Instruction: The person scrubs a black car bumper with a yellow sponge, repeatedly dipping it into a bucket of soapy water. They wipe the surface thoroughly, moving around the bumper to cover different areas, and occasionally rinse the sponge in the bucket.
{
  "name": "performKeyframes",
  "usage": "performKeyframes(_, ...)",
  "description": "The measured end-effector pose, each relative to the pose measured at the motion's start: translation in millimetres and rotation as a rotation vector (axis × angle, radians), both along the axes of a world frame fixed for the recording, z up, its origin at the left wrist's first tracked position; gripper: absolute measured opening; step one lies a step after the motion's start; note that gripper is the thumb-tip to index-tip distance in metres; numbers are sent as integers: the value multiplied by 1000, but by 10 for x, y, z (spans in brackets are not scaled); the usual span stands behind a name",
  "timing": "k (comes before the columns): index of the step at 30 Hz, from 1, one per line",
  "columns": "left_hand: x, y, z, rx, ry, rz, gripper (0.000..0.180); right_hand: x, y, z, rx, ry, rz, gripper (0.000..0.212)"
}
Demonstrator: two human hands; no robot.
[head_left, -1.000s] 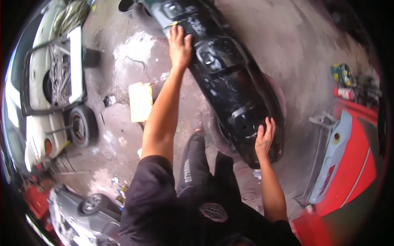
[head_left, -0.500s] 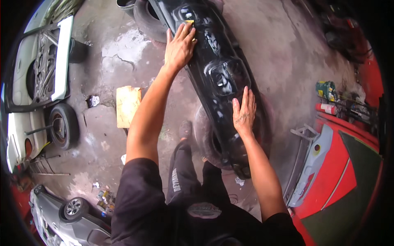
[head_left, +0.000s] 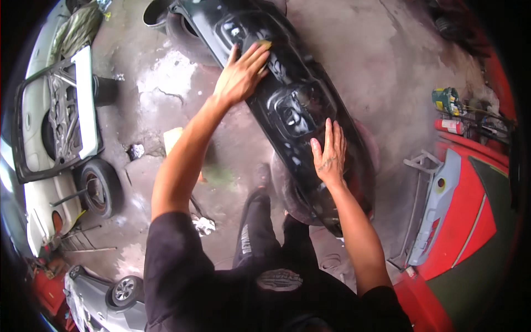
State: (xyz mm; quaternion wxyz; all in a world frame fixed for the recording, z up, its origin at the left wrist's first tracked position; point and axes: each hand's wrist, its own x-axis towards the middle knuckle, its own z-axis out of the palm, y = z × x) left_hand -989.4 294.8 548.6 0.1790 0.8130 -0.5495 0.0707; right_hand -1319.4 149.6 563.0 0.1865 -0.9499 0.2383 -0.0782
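A long black car bumper (head_left: 296, 110) with moulded recesses and pale, whitish patches lies slantwise in front of me, propped on tyres. My left hand (head_left: 241, 74) presses its fingers onto the upper part, just below the far recess. Beneath those fingertips shows the edge of a yellow piece of sandpaper (head_left: 265, 44); the rest is covered by the hand. Lower down, my right hand (head_left: 330, 157) rests flat on the bumper beside the middle recess, fingers straight, thumb apart, holding nothing.
Worn tyres (head_left: 287, 193) sit under the bumper. At left stand a bare door frame (head_left: 61, 110) and a wheel (head_left: 101, 188); a grey car (head_left: 105, 299) is at lower left. Red body panels (head_left: 464, 210), a red can (head_left: 449, 126) and a green tin (head_left: 445, 100) are on the right.
My left hand has slid nearer along the bumper with the sandpaper, away from the far recess's edge. My right hand stays at about the same spot. The whole view has shifted slightly.
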Motion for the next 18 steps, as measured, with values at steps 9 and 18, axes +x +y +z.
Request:
performKeyframes(9,228,-27,24,64,-112,57,56,75,16,9,-5,-52,16,72)
performKeyframes(18,-1000,422,-425,-45,232,310,64,94,-45,14,-34,-23,-5,73)
